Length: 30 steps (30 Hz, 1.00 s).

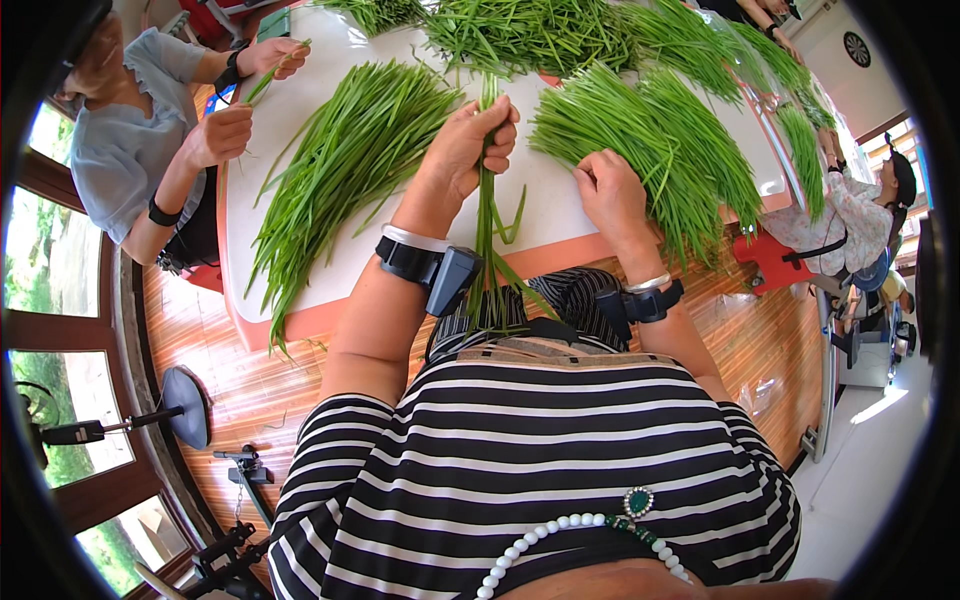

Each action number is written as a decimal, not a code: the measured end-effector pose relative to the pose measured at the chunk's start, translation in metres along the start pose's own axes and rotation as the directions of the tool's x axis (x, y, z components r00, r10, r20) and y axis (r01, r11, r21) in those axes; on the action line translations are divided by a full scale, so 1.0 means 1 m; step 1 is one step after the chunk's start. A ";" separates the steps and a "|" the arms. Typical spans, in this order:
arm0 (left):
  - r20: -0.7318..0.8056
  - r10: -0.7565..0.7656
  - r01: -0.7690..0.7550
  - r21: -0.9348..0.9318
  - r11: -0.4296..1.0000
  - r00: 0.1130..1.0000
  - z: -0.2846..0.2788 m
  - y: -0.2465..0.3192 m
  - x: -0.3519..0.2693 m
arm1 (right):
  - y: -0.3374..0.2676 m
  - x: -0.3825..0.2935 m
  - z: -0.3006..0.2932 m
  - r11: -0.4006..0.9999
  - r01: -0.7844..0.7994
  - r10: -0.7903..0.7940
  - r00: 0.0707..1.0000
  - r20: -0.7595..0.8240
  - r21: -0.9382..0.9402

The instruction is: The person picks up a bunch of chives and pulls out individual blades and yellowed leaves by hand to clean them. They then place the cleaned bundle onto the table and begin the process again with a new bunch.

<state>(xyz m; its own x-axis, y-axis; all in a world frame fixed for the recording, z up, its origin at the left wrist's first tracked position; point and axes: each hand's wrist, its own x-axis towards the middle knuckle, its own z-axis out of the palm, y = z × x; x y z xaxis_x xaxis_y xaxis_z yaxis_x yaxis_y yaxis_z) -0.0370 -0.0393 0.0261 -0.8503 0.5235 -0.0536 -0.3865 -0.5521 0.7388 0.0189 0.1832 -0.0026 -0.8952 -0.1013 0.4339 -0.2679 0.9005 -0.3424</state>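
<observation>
My left hand (480,142) is closed around a small bunch of long green leaf stalks (487,202), which look like garlic chives; the pale ends stick up above the fist and the leaves hang over the table's edge towards my lap. My right hand (613,187), its fingers curled, rests at the near left edge of a spread pile of the same leaves (660,142). Whether its fingertips grip any leaf cannot be told. Left of my left hand lies another large pile of leaves (345,172) on the white tabletop (540,210).
A larger heap of leaves (525,34) lies across the table's far side. At the left a person (135,142) holds a few stalks over the table corner. Another person (847,210) sits at the right. A stand with a round black seat (186,409) is at the lower left.
</observation>
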 end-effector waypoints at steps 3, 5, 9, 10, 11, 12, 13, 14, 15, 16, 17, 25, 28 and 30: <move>-0.059 -0.024 0.029 0.076 0.997 0.998 0.004 -0.005 0.000 | -0.002 0.003 -0.002 0.998 0.007 -0.004 0.999 -0.053 0.067; -0.086 -0.015 0.022 0.091 0.996 0.996 0.006 -0.007 -0.001 | -0.012 0.009 -0.001 0.997 0.054 -0.051 0.997 -0.058 0.050; -0.120 0.002 0.014 0.134 0.991 0.993 0.008 -0.009 0.001 | -0.011 0.022 0.012 0.966 0.226 -0.235 0.970 -0.067 -0.125; -0.121 0.004 0.013 0.136 0.991 0.993 0.007 -0.009 0.002 | -0.010 0.022 0.014 0.966 0.227 -0.237 0.969 -0.068 -0.125; -0.126 0.001 0.018 0.152 0.988 0.992 0.005 -0.010 0.004 | -0.009 0.022 0.015 0.972 0.200 -0.209 0.976 -0.067 -0.127; -0.135 -0.001 0.024 0.168 0.986 0.991 0.005 -0.011 0.004 | -0.010 0.023 0.015 0.977 0.174 -0.183 0.981 -0.062 -0.126; -0.138 0.001 0.023 0.167 0.986 0.990 0.004 -0.011 0.004 | -0.012 0.022 0.014 0.976 0.176 -0.185 0.981 -0.060 -0.124; -0.143 0.008 0.019 0.183 0.983 0.990 0.005 -0.011 0.004 | -0.013 0.021 0.011 0.990 0.138 -0.139 0.984 -0.108 -0.012; -0.148 0.012 0.018 0.198 0.980 0.989 0.006 -0.012 0.003 | -0.016 0.019 0.007 0.990 0.099 -0.084 0.985 -0.149 0.101; -0.149 0.010 0.020 0.196 0.980 0.989 0.006 -0.014 0.002 | -0.016 0.019 0.005 0.990 0.098 -0.082 0.986 -0.147 0.102; -0.150 0.027 0.010 0.237 0.971 0.988 0.006 -0.016 0.002 | -0.015 0.020 0.003 0.974 0.095 -0.057 0.981 -0.186 0.204; -0.070 0.124 -0.087 0.390 0.917 0.990 0.017 -0.031 0.002 | -0.028 0.016 0.004 0.867 0.071 0.027 0.982 -0.188 0.493; -0.037 0.211 -0.175 0.430 0.886 0.977 0.007 -0.034 0.013 | -0.031 0.016 -0.004 0.894 0.073 -0.006 0.988 -0.152 0.443; -0.002 0.263 -0.239 0.407 0.882 0.965 0.003 -0.032 0.018 | -0.029 0.014 -0.008 0.907 0.028 0.022 0.993 -0.113 0.420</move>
<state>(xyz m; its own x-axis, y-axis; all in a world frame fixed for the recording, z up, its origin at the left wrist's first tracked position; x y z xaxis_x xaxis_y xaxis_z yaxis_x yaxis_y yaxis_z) -0.0388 -0.0107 0.0036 -0.9230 0.3581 0.1410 0.0082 -0.3481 0.9374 0.0167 0.1586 0.0198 -0.8547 -0.0332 0.5180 -0.4177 0.6365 -0.6484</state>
